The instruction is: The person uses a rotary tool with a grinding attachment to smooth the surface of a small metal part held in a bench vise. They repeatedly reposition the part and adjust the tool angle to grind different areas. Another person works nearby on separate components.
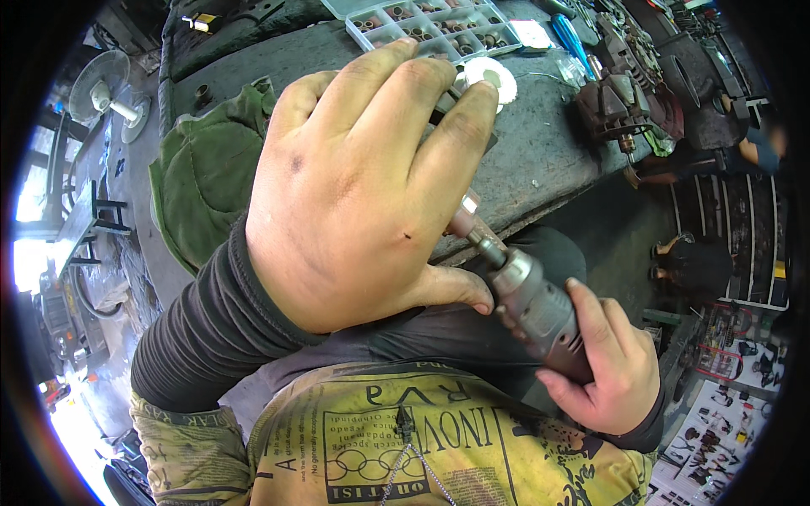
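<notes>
My left hand (363,185) is raised close to the camera, its back toward me and its fingers stretched out over the bench edge. Its thumb comes near the front of a grey handheld rotary grinder (540,308); I cannot tell if they touch. My right hand (612,367) is wrapped round the rear of the grinder, whose metal nose points up and left. Beyond my left index fingertip is a white round piece with a toothed rim (494,78). Something dark lies partly hidden behind the left fingers. What is under the palm is hidden.
A clear compartment box (434,32) of small metal rings stands at the back of the dark bench (540,181). Green cloth (202,173) lies left, a blue-handled tool (571,38) and greasy machine parts (620,105) right. Another person (696,266) is at the far right.
</notes>
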{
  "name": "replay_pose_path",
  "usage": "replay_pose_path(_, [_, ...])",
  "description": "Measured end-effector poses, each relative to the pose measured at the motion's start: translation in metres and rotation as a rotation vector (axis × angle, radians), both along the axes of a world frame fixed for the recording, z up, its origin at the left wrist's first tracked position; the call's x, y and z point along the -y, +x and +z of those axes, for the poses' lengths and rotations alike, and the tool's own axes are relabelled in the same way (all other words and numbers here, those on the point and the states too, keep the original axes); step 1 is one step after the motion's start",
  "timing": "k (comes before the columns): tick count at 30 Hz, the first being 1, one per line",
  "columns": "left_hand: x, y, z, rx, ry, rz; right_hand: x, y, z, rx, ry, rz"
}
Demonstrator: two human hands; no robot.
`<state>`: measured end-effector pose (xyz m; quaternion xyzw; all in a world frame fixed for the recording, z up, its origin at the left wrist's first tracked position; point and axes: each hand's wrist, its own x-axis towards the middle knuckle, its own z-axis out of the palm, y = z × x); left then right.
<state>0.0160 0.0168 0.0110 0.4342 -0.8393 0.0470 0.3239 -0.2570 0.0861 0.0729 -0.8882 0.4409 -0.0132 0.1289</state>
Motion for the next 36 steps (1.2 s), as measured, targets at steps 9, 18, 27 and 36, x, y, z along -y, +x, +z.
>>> replay_pose_path(9, [0.0005,-0.0007,-0.0008,0.002,-0.005,0.005,-0.0010,0.0003,0.0000,-0.003,0.013,0.014])
replay_pose_path(18, [0.0013,-0.0008,-0.0010,0.001,-0.009,0.005,-0.0012,-0.0005,-0.0004,0.019,0.038,0.019])
replay_pose_path(27, [0.0005,-0.0009,-0.0005,-0.001,-0.001,0.011,0.0004,-0.0004,-0.0004,0.007,-0.004,0.001])
replay_pose_path(36, [0.0010,-0.0007,-0.0001,-0.002,0.010,0.008,-0.0005,-0.0008,-0.0017,0.023,-0.021,-0.005])
